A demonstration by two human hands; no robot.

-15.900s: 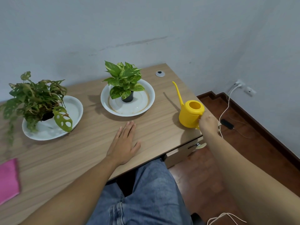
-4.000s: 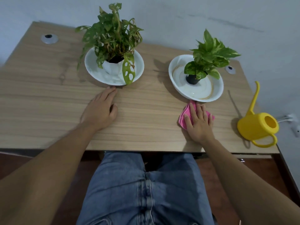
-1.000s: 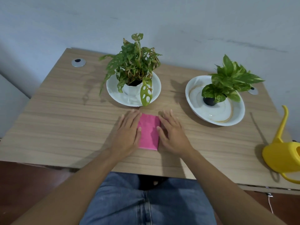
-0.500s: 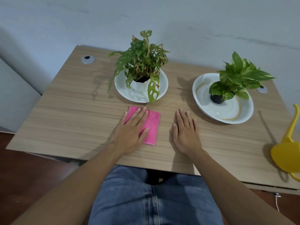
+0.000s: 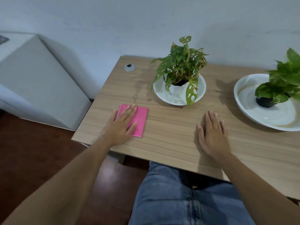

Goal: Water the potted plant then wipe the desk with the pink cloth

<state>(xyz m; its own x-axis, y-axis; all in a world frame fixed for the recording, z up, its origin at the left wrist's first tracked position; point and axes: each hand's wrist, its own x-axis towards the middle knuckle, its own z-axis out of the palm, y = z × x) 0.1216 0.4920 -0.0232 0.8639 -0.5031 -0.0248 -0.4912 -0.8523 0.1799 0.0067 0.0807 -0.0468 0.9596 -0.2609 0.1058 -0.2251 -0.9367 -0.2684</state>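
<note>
Left hand (image 5: 122, 125) lies flat, palm down, fingers straight, pressing on the pink cloth (image 5: 139, 120). No grip: it just rests on top. The cloth is folded into a rectangle and lies flat on the counter (image 5: 168, 140) near the left edge, roughly midway between front and back. The hand covers the cloth's left half; the right half shows.

Right hand (image 5: 212, 135) is also flat and spread, palm down on bare wood near the front edge, holding nothing. It is well apart from the cloth.

Holey-leaf plant (image 5: 181, 65) sits in a white pot on a white dish (image 5: 164, 93), toward the back of the counter, between the two hands as seen from the front. One big leaf droops over the dish's front rim.

Second plant (image 5: 289, 73), in a dark pot, stands in a larger white bowl (image 5: 243, 101) with tan swirls at the right, partly cut off by the frame.

A round silver cable cap (image 5: 129, 67) is set in the back left corner. Faint darker streaks on the wood run forward from near it.

A grey-white box (image 5: 37, 82) stands on the floor just beside the counter's left edge. Blue jeans (image 5: 178, 197) show below the front edge.
</note>
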